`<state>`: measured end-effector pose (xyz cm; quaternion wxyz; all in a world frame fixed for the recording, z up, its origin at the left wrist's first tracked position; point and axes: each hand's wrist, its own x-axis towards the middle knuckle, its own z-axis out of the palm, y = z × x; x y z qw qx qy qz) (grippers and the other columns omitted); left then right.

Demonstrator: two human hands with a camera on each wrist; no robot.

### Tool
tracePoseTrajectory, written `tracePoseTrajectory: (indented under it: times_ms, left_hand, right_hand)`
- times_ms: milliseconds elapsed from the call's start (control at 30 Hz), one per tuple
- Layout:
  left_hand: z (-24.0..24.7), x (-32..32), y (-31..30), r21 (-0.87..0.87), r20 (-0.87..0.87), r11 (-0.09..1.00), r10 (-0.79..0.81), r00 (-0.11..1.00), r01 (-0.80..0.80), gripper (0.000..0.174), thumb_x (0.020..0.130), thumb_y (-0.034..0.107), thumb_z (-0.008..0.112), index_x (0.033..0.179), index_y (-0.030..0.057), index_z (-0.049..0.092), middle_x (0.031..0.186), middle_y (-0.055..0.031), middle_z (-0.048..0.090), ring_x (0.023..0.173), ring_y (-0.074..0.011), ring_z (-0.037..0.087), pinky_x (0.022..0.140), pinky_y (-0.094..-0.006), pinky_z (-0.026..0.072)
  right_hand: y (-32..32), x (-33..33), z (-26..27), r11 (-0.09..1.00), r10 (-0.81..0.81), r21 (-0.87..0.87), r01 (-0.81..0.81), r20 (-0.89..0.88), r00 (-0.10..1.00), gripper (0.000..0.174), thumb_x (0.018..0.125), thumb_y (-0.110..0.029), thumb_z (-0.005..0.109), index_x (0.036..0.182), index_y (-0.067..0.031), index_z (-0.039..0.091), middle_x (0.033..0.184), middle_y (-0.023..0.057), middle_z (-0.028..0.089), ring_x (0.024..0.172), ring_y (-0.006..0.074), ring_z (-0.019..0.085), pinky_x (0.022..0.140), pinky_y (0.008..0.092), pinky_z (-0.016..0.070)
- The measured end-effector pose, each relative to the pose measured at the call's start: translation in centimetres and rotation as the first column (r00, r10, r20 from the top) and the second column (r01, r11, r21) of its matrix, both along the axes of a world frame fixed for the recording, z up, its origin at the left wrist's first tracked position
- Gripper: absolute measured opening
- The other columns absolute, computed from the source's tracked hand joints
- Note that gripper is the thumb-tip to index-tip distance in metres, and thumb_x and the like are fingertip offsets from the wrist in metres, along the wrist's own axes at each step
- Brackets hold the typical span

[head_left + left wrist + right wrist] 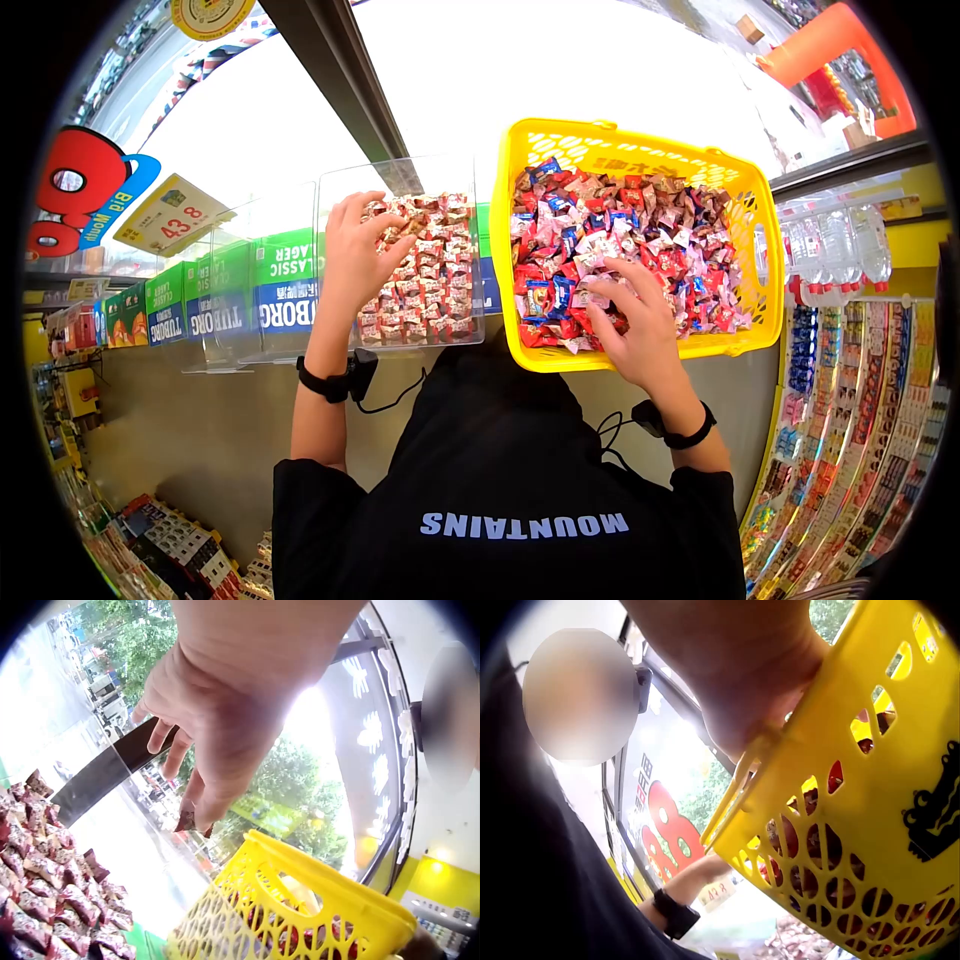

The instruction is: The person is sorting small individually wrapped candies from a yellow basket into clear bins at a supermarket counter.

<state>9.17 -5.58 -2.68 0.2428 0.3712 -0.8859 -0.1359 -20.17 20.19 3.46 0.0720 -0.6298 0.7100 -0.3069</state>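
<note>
My left hand [358,255] is above a clear plastic box [322,200] of wrapped candies laid in rows. Its thumb and index finger pinch one small dark-red wrapped candy [186,820], held up off the pile in the left wrist view. My right hand [640,325] reaches over the near rim of a yellow basket [770,290] heaped with loose red, pink and blue wrapped candies [640,215]. Its thumb and index finger are spread apart, with the fingertips right at the candies. In the right wrist view the basket wall hides those fingers.
Green and blue beer cartons [285,285] line the left side beside the box. Below a window, a price sign [173,215] stands at the far left. Water bottles [840,245] and a shelf of packaged goods [840,430] are on the right.
</note>
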Motion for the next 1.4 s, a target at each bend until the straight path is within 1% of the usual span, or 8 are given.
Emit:
tracePoseTrajectory:
  times_ms: [33,300,467,700,833,967,1167,1400]
  left_hand:
    - [-1.2,0.0,-0.2,-0.002,0.067,1.0,-0.004,0.998,0.004,0.021,0.083,0.025,0.088,0.098,0.0101,0.082,0.139,-0.0135,0.067,0.138,-0.0366,0.054,0.117,-0.0513,0.0405]
    - [-7.5,-4.8,-1.1,0.119,0.251,0.976,-0.21,0.945,0.185,0.024,0.087,0.037,0.084,0.098,0.0156,0.085,0.14,-0.0111,0.066,0.14,-0.035,0.052,0.121,-0.0539,0.0354]
    - [-7.4,-6.5,-1.6,0.08,0.433,0.992,-0.12,0.894,0.094,0.039,0.089,0.043,0.082,0.121,0.0207,0.08,0.145,-0.0099,0.063,0.144,-0.0338,0.049,0.122,-0.0546,0.0338]
    - [-6.0,-4.1,-1.2,0.043,0.262,0.993,-0.115,0.958,0.108,0.038,0.089,0.036,0.082,0.12,0.0141,0.078,0.144,-0.0134,0.063,0.139,-0.0366,0.053,0.121,-0.0549,0.0359]
    - [-6.2,-2.0,-0.2,0.013,0.157,0.988,-0.151,0.976,0.151,0.034,0.09,0.028,0.081,0.12,0.0124,0.077,0.143,-0.0162,0.063,0.139,-0.0408,0.052,0.12,-0.0549,0.0373]
    - [-5.5,-1.1,1.0,0.15,0.143,0.977,-0.172,0.975,0.15,0.033,0.091,0.025,0.08,0.121,0.0114,0.076,0.144,-0.0179,0.062,0.14,-0.0426,0.051,0.121,-0.0541,0.0376]
    - [-5.9,-0.9,1.4,0.204,0.097,0.965,-0.189,0.977,0.166,0.033,0.09,0.024,0.079,0.12,0.0114,0.077,0.145,-0.0175,0.061,0.141,-0.0427,0.051,0.12,-0.0547,0.0378]
    - [-4.5,-2.2,1.8,0.228,0.086,0.953,-0.225,0.97,0.201,0.031,0.09,0.022,0.079,0.119,0.0121,0.076,0.144,-0.0182,0.061,0.137,-0.0414,0.054,0.117,-0.0529,0.0413]
  right_hand:
    - [-0.1,0.1,-0.3,1.0,-0.019,0.009,0.018,0.08,0.997,0.024,0.089,-0.01,0.08,0.112,-0.0071,0.076,0.135,0.0158,0.068,0.123,0.0377,0.065,0.112,0.0498,0.0493]
    - [0.2,0.0,-0.1,1.0,-0.028,0.018,0.025,0.132,0.991,0.026,0.092,-0.006,0.075,0.117,-0.0046,0.074,0.132,0.0161,0.069,0.121,0.0378,0.067,0.109,0.0482,0.0515]
    - [0.4,-0.1,-0.3,1.0,-0.025,0.002,0.025,0.134,0.991,0.025,0.092,-0.006,0.075,0.118,-0.0045,0.074,0.131,0.0165,0.069,0.121,0.038,0.066,0.107,0.0471,0.0525]
    - [0.7,-0.4,0.4,0.999,-0.019,-0.023,0.023,0.171,0.985,0.025,0.092,-0.007,0.076,0.116,-0.0041,0.074,0.129,0.0168,0.07,0.118,0.0371,0.069,0.104,0.0461,0.0551]
    - [1.7,-4.6,1.7,0.993,-0.121,-0.027,0.119,-0.101,0.987,0.023,0.092,-0.014,0.079,0.114,-0.0062,0.075,0.127,0.0157,0.072,0.115,0.0359,0.07,0.099,0.0451,0.0579]
    - [3.6,-11.4,1.3,0.968,-0.129,0.149,0.202,-0.394,0.91,0.028,0.088,-0.021,0.083,0.113,-0.0101,0.076,0.125,0.0128,0.072,0.118,0.0337,0.068,0.102,0.0446,0.0551]
    - [2.9,-13.6,0.0,0.852,0.016,0.505,0.137,-0.288,0.958,0.04,0.082,-0.013,0.081,0.122,-0.0106,0.078,0.138,0.0144,0.068,0.127,0.0351,0.066,0.11,0.0447,0.0528]
    - [2.4,-13.5,0.1,0.833,0.072,0.547,0.084,-0.256,0.964,0.039,0.082,-0.01,0.076,0.121,-0.0108,0.078,0.142,0.0165,0.065,0.132,0.0364,0.063,0.114,0.0458,0.0505]
